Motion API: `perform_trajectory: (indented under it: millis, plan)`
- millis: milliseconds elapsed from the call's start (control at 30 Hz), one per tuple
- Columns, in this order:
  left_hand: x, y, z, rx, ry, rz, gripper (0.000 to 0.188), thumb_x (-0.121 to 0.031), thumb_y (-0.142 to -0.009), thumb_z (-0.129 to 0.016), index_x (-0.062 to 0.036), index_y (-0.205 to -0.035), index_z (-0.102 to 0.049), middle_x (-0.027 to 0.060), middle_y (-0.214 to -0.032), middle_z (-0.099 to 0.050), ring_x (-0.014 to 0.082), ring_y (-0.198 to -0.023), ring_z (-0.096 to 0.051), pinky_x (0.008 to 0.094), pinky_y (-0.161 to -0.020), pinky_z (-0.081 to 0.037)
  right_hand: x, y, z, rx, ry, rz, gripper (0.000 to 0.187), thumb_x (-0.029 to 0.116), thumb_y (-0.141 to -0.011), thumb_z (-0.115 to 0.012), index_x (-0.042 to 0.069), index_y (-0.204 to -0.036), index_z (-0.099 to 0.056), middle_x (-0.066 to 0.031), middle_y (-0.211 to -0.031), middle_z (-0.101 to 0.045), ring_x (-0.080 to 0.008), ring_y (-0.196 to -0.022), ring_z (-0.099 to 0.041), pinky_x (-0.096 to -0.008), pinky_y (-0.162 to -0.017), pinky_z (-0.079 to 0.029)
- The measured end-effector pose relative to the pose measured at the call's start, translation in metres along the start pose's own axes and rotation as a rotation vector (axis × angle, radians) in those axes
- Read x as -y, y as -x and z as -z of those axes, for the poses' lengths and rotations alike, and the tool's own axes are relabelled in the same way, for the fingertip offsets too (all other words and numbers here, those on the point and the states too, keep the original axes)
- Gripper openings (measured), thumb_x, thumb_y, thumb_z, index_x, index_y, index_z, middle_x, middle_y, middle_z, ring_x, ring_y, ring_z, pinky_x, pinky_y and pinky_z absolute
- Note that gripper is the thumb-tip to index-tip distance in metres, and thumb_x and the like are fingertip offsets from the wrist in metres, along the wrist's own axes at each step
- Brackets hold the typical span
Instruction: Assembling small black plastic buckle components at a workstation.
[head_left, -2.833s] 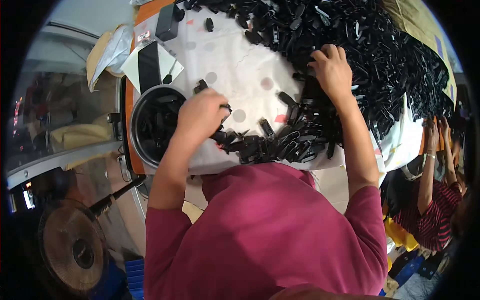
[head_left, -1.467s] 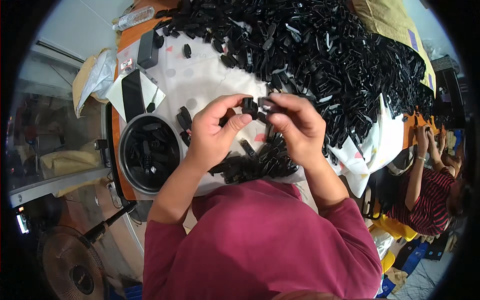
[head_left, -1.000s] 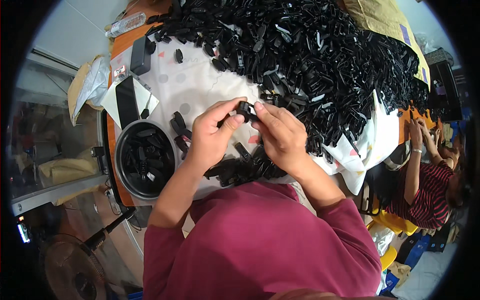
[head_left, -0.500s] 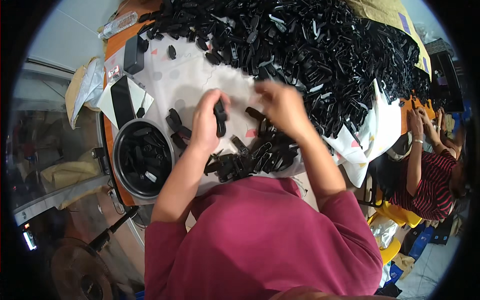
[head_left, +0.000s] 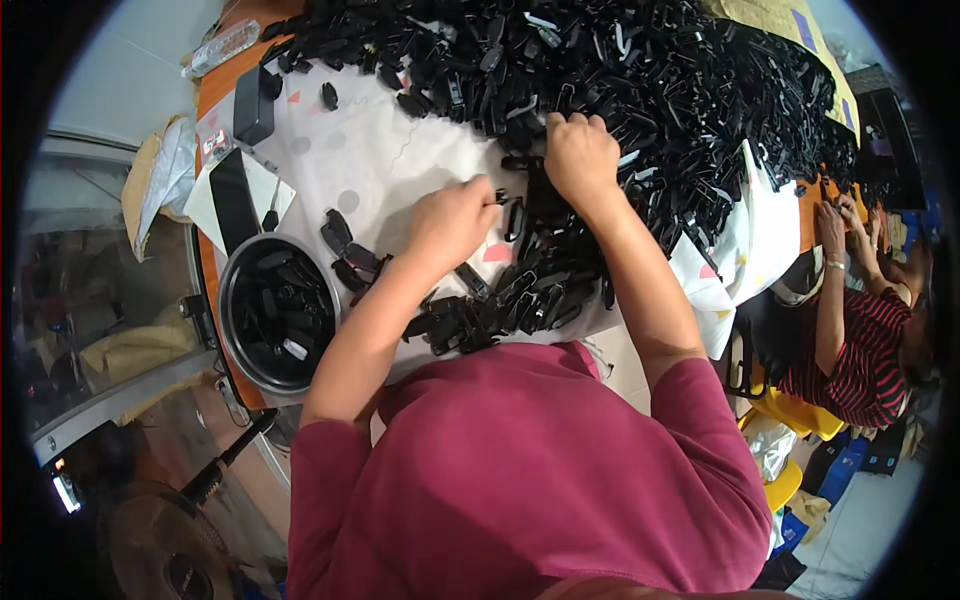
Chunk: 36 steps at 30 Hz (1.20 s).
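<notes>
My left hand [head_left: 455, 222] is over the middle of the white cloth, its fingers curled. A small dark end of a black plastic piece [head_left: 501, 197] shows at its fingertips; the palm side is hidden. At the near edge of the big heap of black plastic pieces [head_left: 480, 80], my right hand [head_left: 583, 160] is closed, knuckles up. Whatever its fingers grip is hidden beneath it. Between the hands and my body lies a smaller cluster of black clip-like pieces [head_left: 480, 322]. A few more dark pieces [head_left: 338, 232] lie left of my left forearm.
A round metal bowl [head_left: 232, 345] with black pieces stands at the left. Beyond it are a dark phone-like slab [head_left: 233, 200] on white card, a black box [head_left: 254, 105] and a clear bottle [head_left: 222, 48]. At the far right another person in a striped shirt [head_left: 850, 340] works.
My left hand has moved right and turned knuckles up; the black piece it held is now mostly hidden. My right hand has moved farther away and slightly right, onto the heap's edge.
</notes>
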<state>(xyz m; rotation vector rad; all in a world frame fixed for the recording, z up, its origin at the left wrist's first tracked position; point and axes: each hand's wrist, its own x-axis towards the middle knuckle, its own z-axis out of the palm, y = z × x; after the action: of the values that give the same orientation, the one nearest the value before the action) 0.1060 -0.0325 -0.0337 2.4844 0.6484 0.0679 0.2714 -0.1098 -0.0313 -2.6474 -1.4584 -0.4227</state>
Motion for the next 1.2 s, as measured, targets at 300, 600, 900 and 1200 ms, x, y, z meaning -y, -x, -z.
perform_trajectory:
  millis: [300,600,900,1200]
  plan:
    - [0.003,0.026,0.051,0.088,1.502,0.352,0.025,-0.013,-0.083,-0.057,-0.0054,-0.106,-0.055,0.0025,-0.077,-0.056,0.0047,-0.056,-0.045,0.0176,-0.049,-0.037,0.008,0.009,0.047,0.321,-1.632,-0.206,0.022,0.006,-0.081,-0.057,0.002,-0.102,-0.056,-0.0030,-0.093,-0.059,-0.0102,-0.085,-0.055,-0.0244,-0.069,-0.047]
    - [-0.013,0.034,0.061,-0.372,0.711,-0.212,0.031,-0.011,-0.074,-0.069,0.0017,-0.101,-0.059,0.0061,-0.085,-0.060,0.0144,-0.077,-0.057,0.0233,-0.071,-0.045,0.030,0.037,0.100,0.060,-1.281,0.249,0.030,0.001,-0.075,-0.063,0.002,-0.104,-0.059,-0.0102,-0.091,-0.058,-0.0181,-0.078,-0.057,-0.0253,-0.065,-0.046]
    - [-0.020,0.043,0.076,-0.459,0.519,-0.319,0.031,-0.010,-0.069,-0.071,0.0008,-0.097,-0.062,0.0112,-0.084,-0.059,0.0193,-0.073,-0.058,0.0254,-0.064,-0.046,0.027,0.035,0.099,-0.187,-1.104,0.343,0.043,-0.007,-0.069,-0.063,0.009,-0.110,-0.059,-0.0092,-0.085,-0.057,-0.0167,-0.063,-0.056,-0.0254,-0.052,-0.046]
    - [-0.025,0.041,0.053,-0.319,0.815,-0.120,0.027,-0.013,-0.080,-0.062,-0.0003,-0.104,-0.060,0.0079,-0.093,-0.059,0.0134,-0.077,-0.056,0.0229,-0.063,-0.045,0.037,0.051,0.088,-0.302,-0.841,0.347,0.043,-0.008,-0.064,-0.062,0.003,-0.105,-0.059,-0.0109,-0.084,-0.057,-0.0232,-0.066,-0.057,-0.0294,-0.053,-0.047]
